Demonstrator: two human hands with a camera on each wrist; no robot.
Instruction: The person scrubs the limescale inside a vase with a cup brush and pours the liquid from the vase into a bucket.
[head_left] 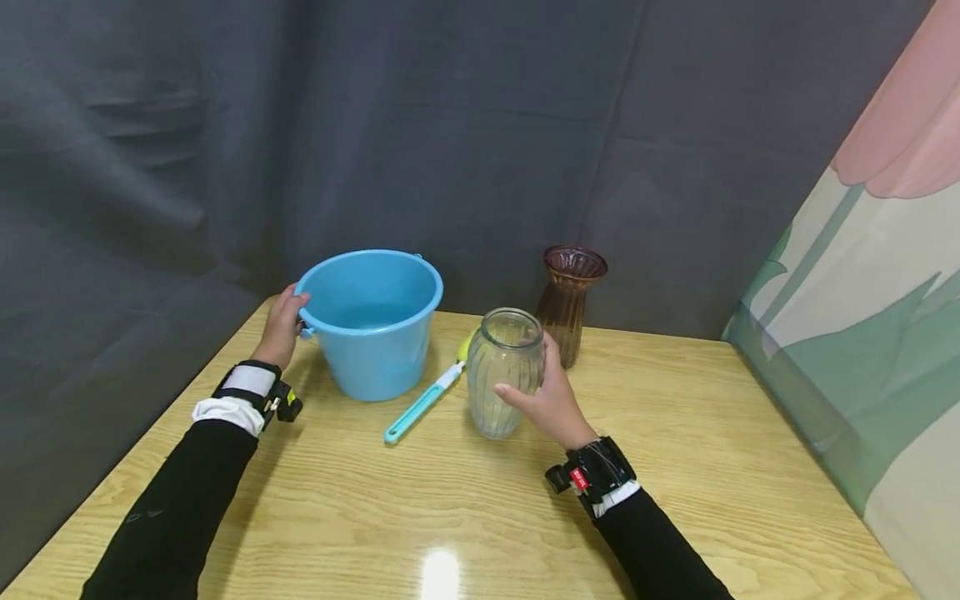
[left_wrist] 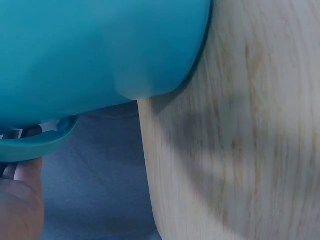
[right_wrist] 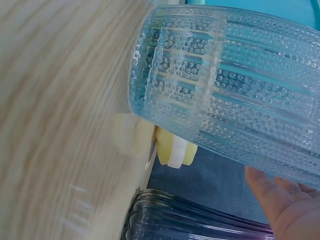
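Observation:
A blue plastic bucket (head_left: 371, 321) stands at the table's back left, and what looks like a little water lies in its bottom. My left hand (head_left: 285, 317) grips its left rim by the handle mount; in the left wrist view a finger (left_wrist: 22, 195) sits under that rim (left_wrist: 35, 142). A clear ribbed glass vase (head_left: 504, 375) stands upright right of the bucket. My right hand (head_left: 543, 396) wraps round its right side, with the fingers across the front. The right wrist view shows the vase (right_wrist: 235, 85) close up above my palm (right_wrist: 287, 205).
A brown glass vase (head_left: 570, 296) stands behind the clear one by the dark curtain. A brush with a turquoise handle (head_left: 420, 406) and yellow-green head (head_left: 467, 343) lies between bucket and vase. The wooden table (head_left: 450, 517) ends at a painted panel (head_left: 862, 333) on the right.

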